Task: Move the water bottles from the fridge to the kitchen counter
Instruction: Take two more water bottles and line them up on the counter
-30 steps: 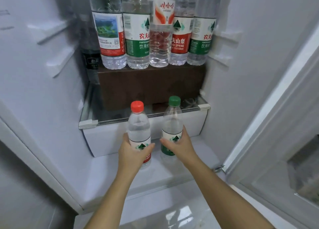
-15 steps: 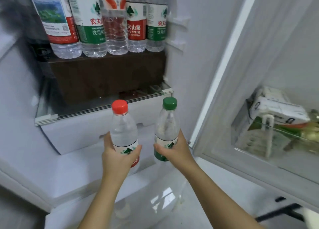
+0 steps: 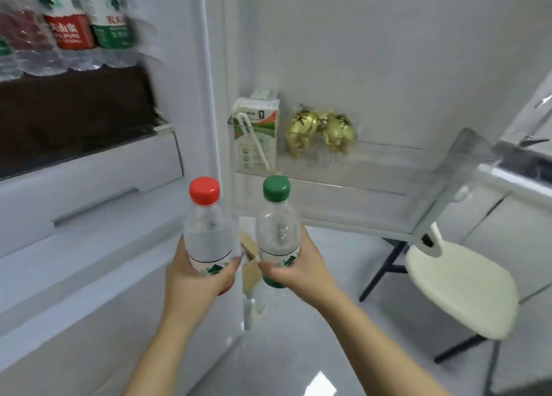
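An open fridge [image 3: 89,204] fills the left and middle of the view, its white interior blurred, with the open door [image 3: 343,67] standing to the right. At the far left, a row of large water bottles [image 3: 68,31] with red and green labels stands on a dark brown box [image 3: 74,109], above a white drawer [image 3: 98,183]. To the right, a white chair [image 3: 457,288] with dark legs stands on the glossy floor [image 3: 298,351], near the door's edge. In the door's clear shelf [image 3: 388,168] sit a small white and green carton [image 3: 257,133] with a straw and, just beside it, two gold foil packets [image 3: 321,131]. In the near centre, two bare arms reach forward. The left hand [image 3: 197,279] is wrapped around a red-capped bottle [image 3: 207,231], and the right hand [image 3: 294,268] grasps a green-capped bottle [image 3: 277,225]. Both small bottles are upright, side by side but apart, held in the air in front of the fridge opening.
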Tool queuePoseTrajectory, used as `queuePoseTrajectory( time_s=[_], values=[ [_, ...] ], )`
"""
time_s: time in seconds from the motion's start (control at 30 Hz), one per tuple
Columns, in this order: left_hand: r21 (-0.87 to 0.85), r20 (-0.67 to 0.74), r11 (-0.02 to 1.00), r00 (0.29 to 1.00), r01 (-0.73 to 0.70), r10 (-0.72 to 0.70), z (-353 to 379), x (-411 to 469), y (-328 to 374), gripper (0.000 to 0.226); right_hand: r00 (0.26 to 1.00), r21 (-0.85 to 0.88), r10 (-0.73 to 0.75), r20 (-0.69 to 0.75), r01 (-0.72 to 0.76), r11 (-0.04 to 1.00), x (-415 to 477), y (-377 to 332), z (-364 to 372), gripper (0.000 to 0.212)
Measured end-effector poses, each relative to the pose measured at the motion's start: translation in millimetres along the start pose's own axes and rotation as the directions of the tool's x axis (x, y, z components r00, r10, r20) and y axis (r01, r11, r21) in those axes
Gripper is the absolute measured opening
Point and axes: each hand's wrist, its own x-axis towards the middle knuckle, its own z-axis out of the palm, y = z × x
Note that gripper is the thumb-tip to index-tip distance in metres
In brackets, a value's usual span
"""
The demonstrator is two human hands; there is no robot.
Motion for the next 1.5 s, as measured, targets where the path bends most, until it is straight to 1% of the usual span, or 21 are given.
queuePoseTrajectory(
  time_s=[0.13, 0.2, 0.27, 0.37, 0.47, 0.53, 0.73, 0.8, 0.87, 1.0, 1.1, 1.17, 1.27, 1.33, 1.43, 1.5],
  values=[
    [-0.027, 0.158, 1.000, 0.987, -0.012, 0.016, 50, -55, 21, 0.052, 0.990, -0.008, 0.029, -0.137, -0.030, 1.000, -68, 9, -64, 0.049],
    [-0.034, 0.237, 0.999, 0.971, -0.031, 0.039, 76, -84, 31, 0.053, 0.975, -0.006, 0.056, -0.215, -0.059, 0.998, -102, 16, -92, 0.048],
    [-0.042, 0.317, 0.996, 0.945, -0.075, 0.084, 100, -110, 43, 0.047, 0.951, -0.015, 0.080, -0.298, -0.089, 0.996, -132, 24, -119, 0.050],
    [-0.041, 0.449, 0.988, 0.881, -0.147, 0.149, 135, -140, 62, 0.046, 0.906, -0.047, 0.092, -0.414, -0.123, 0.991, -170, 34, -156, 0.056],
    [-0.067, 0.553, 0.986, 0.817, -0.153, 0.164, 172, -160, 78, 0.050, 0.848, -0.023, 0.093, -0.522, -0.123, 0.992, -204, 38, -190, 0.059],
    [-0.082, 0.616, 0.984, 0.768, -0.158, 0.175, 197, -171, 88, 0.053, 0.795, -0.016, 0.100, -0.598, -0.137, 0.991, -224, 42, -212, 0.063],
    [-0.150, 0.795, 0.979, 0.571, -0.139, 0.203, 291, -198, 108, 0.054, 0.590, 0.012, 0.131, -0.797, -0.201, 0.980, -276, 57, -274, 0.067],
    [-0.183, 0.844, 0.972, 0.483, -0.149, 0.233, 323, -207, 112, 0.056, 0.509, 0.026, 0.136, -0.850, -0.217, 0.976, -294, 59, -293, 0.069],
    [-0.210, 0.887, 0.967, 0.387, -0.146, 0.251, 354, -219, 119, 0.058, 0.432, 0.043, 0.144, -0.890, -0.235, 0.971, -313, 62, -311, 0.065],
    [-0.266, 0.934, 0.951, 0.204, -0.156, 0.294, 397, -255, 135, 0.059, 0.274, 0.087, 0.166, -0.947, -0.281, 0.956, -359, 61, -337, 0.057],
    [-0.289, 0.947, 0.948, 0.107, -0.136, 0.304, 417, -289, 142, 0.055, 0.157, 0.124, 0.176, -0.972, -0.294, 0.948, -400, 61, -345, 0.055],
    [-0.309, 0.948, 0.942, 0.043, -0.132, 0.317, 423, -316, 149, 0.056, 0.085, 0.130, 0.164, -0.983, -0.312, 0.941, -430, 62, -346, 0.057],
    [-0.348, 0.938, 0.929, -0.057, -0.129, 0.343, 428, -362, 156, 0.053, -0.004, 0.146, 0.153, -0.988, -0.323, 0.935, -477, 59, -344, 0.056],
    [-0.379, 0.924, 0.917, -0.113, -0.122, 0.366, 425, -398, 160, 0.054, -0.041, 0.147, 0.141, -0.989, -0.329, 0.933, -512, 59, -340, 0.055],
    [-0.405, 0.908, 0.907, -0.166, -0.115, 0.385, 414, -457, 164, 0.057, -0.081, 0.149, 0.130, -0.988, -0.331, 0.932, -572, 56, -330, 0.061],
    [-0.413, 0.899, 0.905, -0.207, -0.104, 0.387, 402, -497, 167, 0.060, -0.123, 0.160, 0.125, -0.985, -0.340, 0.927, -613, 53, -321, 0.061]
  ],
)
